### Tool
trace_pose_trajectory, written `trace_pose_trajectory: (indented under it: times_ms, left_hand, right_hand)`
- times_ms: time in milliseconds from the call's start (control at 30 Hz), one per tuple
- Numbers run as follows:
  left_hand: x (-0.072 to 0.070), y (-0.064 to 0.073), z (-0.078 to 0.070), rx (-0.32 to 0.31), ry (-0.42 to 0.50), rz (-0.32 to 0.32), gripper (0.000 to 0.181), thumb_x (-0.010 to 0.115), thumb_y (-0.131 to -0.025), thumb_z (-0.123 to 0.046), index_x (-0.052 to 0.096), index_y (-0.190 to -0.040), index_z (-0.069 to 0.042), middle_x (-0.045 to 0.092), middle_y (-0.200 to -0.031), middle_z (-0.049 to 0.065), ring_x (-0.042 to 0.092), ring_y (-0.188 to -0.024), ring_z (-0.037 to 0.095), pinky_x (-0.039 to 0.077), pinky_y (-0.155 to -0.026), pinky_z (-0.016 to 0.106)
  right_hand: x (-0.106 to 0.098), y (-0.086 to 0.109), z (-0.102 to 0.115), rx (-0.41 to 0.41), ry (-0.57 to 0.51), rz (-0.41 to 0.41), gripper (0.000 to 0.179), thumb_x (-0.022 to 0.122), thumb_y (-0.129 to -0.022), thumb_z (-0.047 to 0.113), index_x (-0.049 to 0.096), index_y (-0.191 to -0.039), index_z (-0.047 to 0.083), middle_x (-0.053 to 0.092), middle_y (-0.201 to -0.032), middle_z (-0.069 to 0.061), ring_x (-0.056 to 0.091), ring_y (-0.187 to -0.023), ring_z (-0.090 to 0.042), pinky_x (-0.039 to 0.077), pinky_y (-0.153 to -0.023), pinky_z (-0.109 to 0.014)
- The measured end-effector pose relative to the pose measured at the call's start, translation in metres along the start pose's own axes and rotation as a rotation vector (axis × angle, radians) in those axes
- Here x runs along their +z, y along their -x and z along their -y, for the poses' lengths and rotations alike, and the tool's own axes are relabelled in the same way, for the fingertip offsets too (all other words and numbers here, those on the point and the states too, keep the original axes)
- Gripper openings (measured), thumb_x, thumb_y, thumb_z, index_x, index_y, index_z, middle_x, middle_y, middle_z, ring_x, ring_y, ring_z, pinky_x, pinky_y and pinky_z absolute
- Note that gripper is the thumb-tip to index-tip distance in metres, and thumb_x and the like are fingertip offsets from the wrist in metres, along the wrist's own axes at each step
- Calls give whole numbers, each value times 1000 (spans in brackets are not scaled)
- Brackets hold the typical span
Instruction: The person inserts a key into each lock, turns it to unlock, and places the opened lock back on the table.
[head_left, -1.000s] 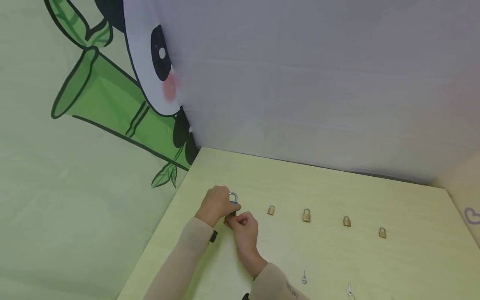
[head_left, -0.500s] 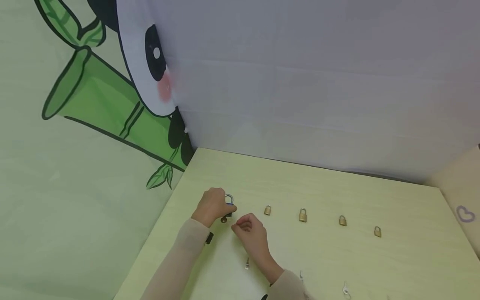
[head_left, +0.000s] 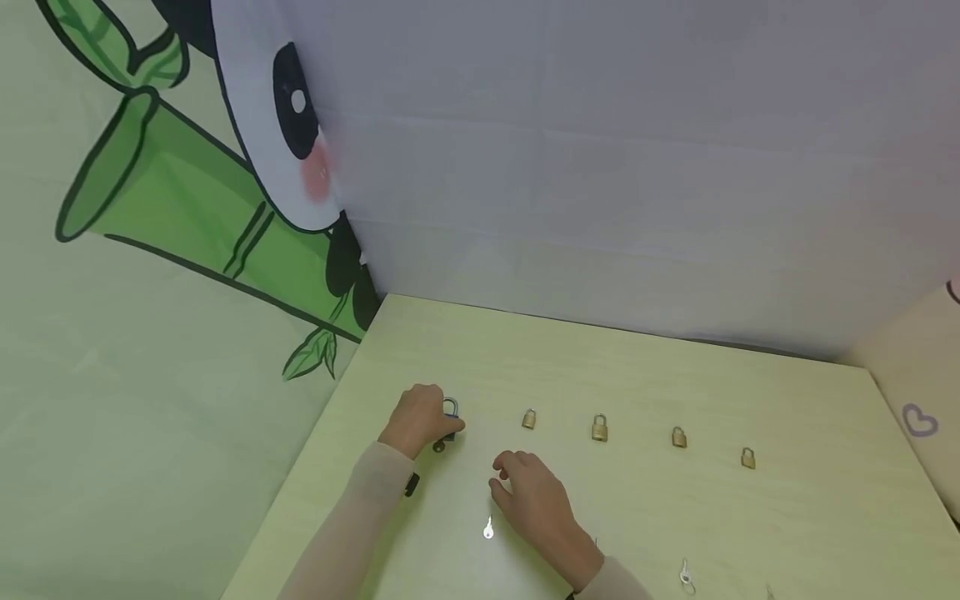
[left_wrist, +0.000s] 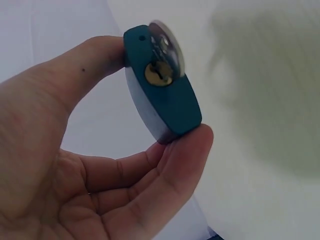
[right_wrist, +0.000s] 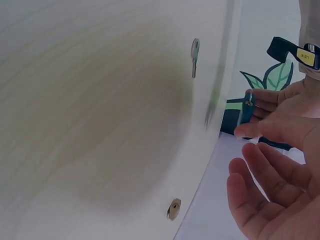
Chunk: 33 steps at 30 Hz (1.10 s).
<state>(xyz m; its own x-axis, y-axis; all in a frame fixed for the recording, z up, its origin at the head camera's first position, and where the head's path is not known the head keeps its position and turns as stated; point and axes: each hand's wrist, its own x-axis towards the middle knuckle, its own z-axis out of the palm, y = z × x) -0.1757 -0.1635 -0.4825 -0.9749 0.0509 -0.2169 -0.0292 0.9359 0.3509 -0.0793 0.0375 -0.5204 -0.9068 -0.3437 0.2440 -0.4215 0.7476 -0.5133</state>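
My left hand (head_left: 416, 421) pinches a blue padlock (left_wrist: 172, 105) between thumb and fingers at the far left of the table. The padlock's silver shackle points away in the head view. At the brass keyhole (left_wrist: 156, 75) on its underside, a key (left_wrist: 172, 47) sticks out with its round head showing. My right hand (head_left: 534, 504) hovers apart from the padlock, to its right, fingers parted and holding nothing. Just left of that hand a small silver key (head_left: 488, 528) lies on the table; the right wrist view shows this key (right_wrist: 195, 52) too.
Several small brass padlocks lie in a row, among them a left one (head_left: 529, 419), a larger one (head_left: 600, 428) and a rightmost one (head_left: 748, 458). Near the front lies a key with a ring (head_left: 686, 577). A pale wall sheet (head_left: 600, 208) borders the table (head_left: 465, 333).
My right hand has drawn back from the padlock, toward the right and nearer me, and its fingers have spread. The left hand keeps hold of the padlock. The head view has shifted slightly.
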Motion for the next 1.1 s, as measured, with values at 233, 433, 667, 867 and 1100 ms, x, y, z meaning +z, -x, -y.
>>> trace_pose_trajectory:
  times_ms: [233,433,667,867,1100]
  left_hand:
    - [13,-2,4,3,2,16,37,82,-79,-27,54,-65,-6,45,-59,2,41,-52,14,34,-48,27]
    - [24,-6,7,22,-19,17,37,81,-78,-25,53,-65,-6,46,-61,2,41,-53,15,35,-48,27]
    - [31,-9,7,31,-13,24,38,83,-77,-25,52,-64,-7,42,-60,1,39,-53,15,34,-48,27]
    - [33,-9,9,13,-10,43,37,82,-78,-26,54,-66,-6,47,-61,2,43,-53,16,36,-48,28]
    - [33,-8,7,3,-24,45,37,84,-79,-28,57,-71,-4,55,-64,6,52,-55,18,42,-51,29]
  right_hand:
    - [-4,13,-11,17,47,10,11,75,-86,15,65,-92,14,62,-82,7,56,-75,-11,46,-58,-25]
    - [-12,22,-19,32,58,-8,12,76,-86,15,65,-91,14,63,-82,7,57,-75,-11,46,-56,-24]
    - [-21,30,-25,28,74,-90,14,78,-84,14,66,-90,14,63,-82,6,57,-74,-12,46,-56,-24]
    - [-22,33,-30,37,57,-113,15,79,-83,13,65,-89,15,64,-81,7,57,-74,-11,47,-57,-25]
    - [-23,35,-37,77,45,-111,15,79,-83,13,65,-89,16,64,-82,8,58,-76,-11,47,-57,-24]
